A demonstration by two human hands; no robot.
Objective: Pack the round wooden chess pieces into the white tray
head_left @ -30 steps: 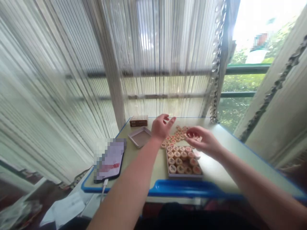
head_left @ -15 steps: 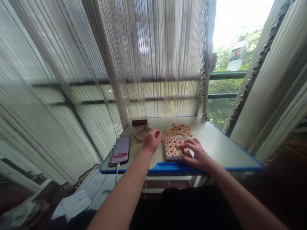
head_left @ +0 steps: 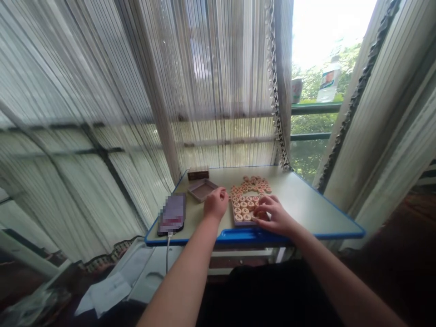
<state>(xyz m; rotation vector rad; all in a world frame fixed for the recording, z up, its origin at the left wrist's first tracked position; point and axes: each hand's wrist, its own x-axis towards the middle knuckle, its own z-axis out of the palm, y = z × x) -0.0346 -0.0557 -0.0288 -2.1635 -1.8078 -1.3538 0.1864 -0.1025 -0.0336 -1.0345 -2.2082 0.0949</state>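
My right hand (head_left: 275, 217) bends over the right side of a shallow box (head_left: 243, 223), thumb and fingers closed around a round wooden Chinese chess piece that they mostly cover. Rows of flat Chinese chess pieces (head_left: 241, 211) with characters on top fill the box's left part. Left of it, my left hand (head_left: 215, 202) hovers with curled fingers; whatever is inside them, if anything, is hidden. Behind the box lies a loose heap of pieces (head_left: 255, 184). A second shallow tray, like a lid (head_left: 199, 190), rests beyond my left hand.
A phone (head_left: 173, 213) with a white cable (head_left: 167, 254) lies at the table's left edge. At the back left stands a small dark box (head_left: 198, 173). The table (head_left: 306, 209) has a blue rim. String curtains (head_left: 225, 81) hang behind; a bottle (head_left: 329, 81) stands by the window.
My right hand has shifted slightly left over the box, its fingers closer together. My left hand stays curled in nearly the same place. The view has turned slightly right.
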